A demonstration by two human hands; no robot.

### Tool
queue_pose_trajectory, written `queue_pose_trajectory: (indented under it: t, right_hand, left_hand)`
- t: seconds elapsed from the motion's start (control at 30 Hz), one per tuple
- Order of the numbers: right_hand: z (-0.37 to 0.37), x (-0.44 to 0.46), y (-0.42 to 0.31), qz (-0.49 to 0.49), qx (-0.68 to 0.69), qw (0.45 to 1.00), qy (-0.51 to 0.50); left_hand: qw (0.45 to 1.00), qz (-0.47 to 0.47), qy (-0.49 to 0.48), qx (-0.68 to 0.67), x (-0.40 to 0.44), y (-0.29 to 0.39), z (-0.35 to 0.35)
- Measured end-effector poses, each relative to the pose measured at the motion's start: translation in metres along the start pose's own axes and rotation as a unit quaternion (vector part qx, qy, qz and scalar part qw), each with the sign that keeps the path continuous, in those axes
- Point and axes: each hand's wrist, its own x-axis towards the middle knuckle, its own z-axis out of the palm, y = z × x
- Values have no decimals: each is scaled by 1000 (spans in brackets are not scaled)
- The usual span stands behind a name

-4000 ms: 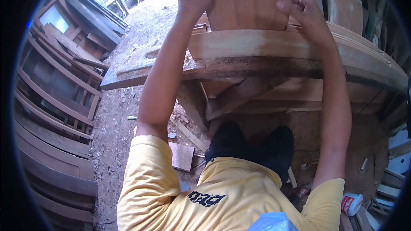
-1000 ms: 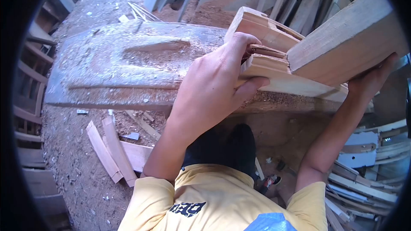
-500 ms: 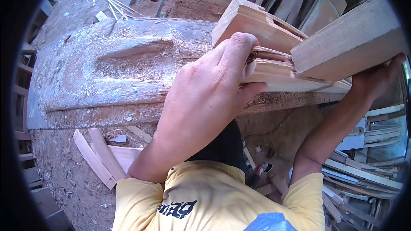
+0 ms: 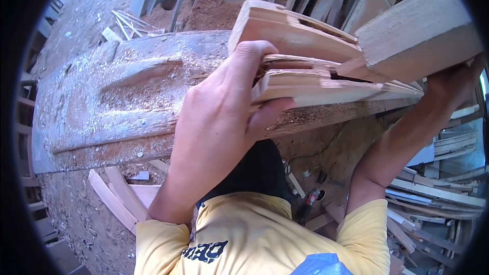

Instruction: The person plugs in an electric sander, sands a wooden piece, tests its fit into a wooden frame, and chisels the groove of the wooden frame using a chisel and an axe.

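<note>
Across a workbench (image 4: pixel 117 132) strewn with sawdust and chips, two moulded wooden rails lie roughly side by side, running from the centre towards the right: a near rail (image 4: pixel 310 91) and a far rail (image 4: pixel 295 31). One thick board (image 4: pixel 423 35) slants over their right-hand part, its end pointing left.

Compared with half a second ago, the gap between the left hand (image 4: pixel 219 97) and the board's end is wider. More of the near rail is uncovered, so a dark slot (image 4: pixel 349 77) in its top edge now shows, as does a narrow tongue (image 4: pixel 358 69) jutting from the board's end. Tongue and slot are close together; whether they touch cannot be told. The left hand's grip is unchanged: it is clasped around the near rail's left end, thumb on the near side, fingers reaching over to the far side. The right hand (image 4: pixel 456 76) grasps the board from below, at the far right, its fingertips hidden in shadow.

Counted out: two hands, two rails, one slot visible in each rail, one thick board, one workbench. On the floor at near left lie two long slats (image 4: pixel 109 196); nearer the centre, beside the wearer's yellow shirt (image 4: pixel 244 229), lies one red power tool (image 4: pixel 311 201).
</note>
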Motion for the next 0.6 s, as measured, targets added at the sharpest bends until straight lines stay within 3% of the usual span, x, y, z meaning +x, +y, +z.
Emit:
queue_pose_trajectory:
  t: [0.03, 0.27, 0.6]
  right_hand:
    - [9, -1, 1, 74, 28, 984, 158]
    - [3, -7, 7, 25, 2, 990, 139]
    - [7, -17, 23, 103, -1, 981, 161]
  left_hand:
    - [1000, -5, -1, -1, -1, 0, 0]
    - [1000, -19, -4, -1, -1, 1, -1]
    - [999, -36, -16, 0, -1, 4, -2]
